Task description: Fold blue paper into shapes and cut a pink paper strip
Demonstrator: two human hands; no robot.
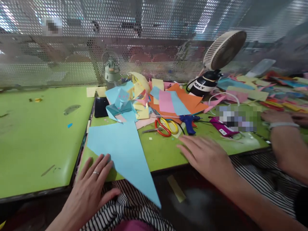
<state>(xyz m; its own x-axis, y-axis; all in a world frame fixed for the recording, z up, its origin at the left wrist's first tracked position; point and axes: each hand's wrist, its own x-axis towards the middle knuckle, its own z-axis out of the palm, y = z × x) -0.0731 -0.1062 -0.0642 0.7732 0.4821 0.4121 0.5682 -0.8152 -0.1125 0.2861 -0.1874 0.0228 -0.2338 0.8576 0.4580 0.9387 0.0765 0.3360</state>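
A large light-blue sheet of paper [122,150] lies on the green tabletop, its pointed corner hanging over the front edge. At its lower left edge rests my left hand [93,179], fingers spread and a ring on one of them; the fingertips are at the paper's border. To the right of the sheet, my right hand [204,154] is stretched out low over the table, fingers extended and holding nothing. Just beyond it are scissors [166,128] with red and yellow handles, lying open, and a blue glue gun [189,123]. A folded blue paper figure [121,102] sits behind the sheet.
A black phone [101,107] lies at the seam between two tables. Coloured paper [185,99] is heaped at the back, near a bottle [112,72] and a fan [223,51]. A magenta device [223,128] and another person's hand [276,117] are at right. Perforated metal [156,41] stands behind.
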